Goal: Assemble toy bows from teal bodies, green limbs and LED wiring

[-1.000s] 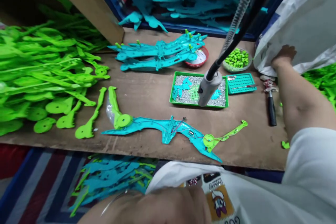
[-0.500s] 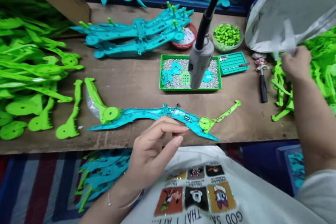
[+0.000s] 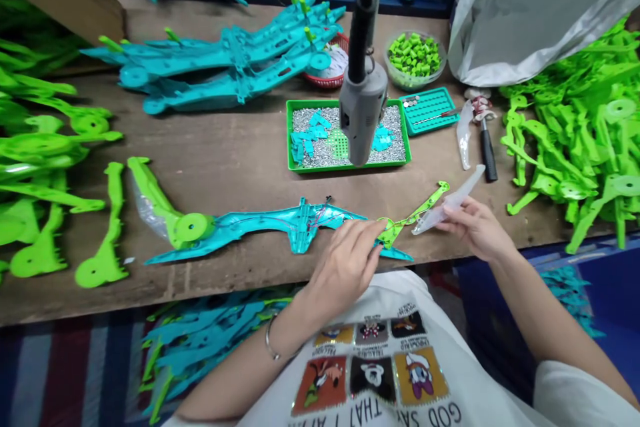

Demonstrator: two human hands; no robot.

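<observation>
A long teal plastic toy body (image 3: 260, 225) lies along the bench's near edge, with a green limb (image 3: 165, 210) on its left end and a thin green limb (image 3: 420, 208) on its right end. My left hand (image 3: 347, 263) rests on the right end of the teal body, fingers curled at the green round joint. My right hand (image 3: 475, 228) pinches a small clear plastic bag (image 3: 447, 201) beside the thin green limb's tip. A grey electric screwdriver (image 3: 363, 113) hangs on its cable above the green tray.
A green tray (image 3: 300, 167) of screws and small teal parts sits mid-bench. Behind it are stacked teal bodies (image 3: 220, 67), a red bowl (image 3: 330, 80), a bowl of green pieces (image 3: 415, 57) and a teal tray (image 3: 430, 110). Green limb piles (image 3: 575, 140) flank both sides; a hammer (image 3: 487, 147) lies right.
My left hand came up from my lap onto the teal body's right end. My right hand left the big bag at the right and came in holding a small clear bag.
</observation>
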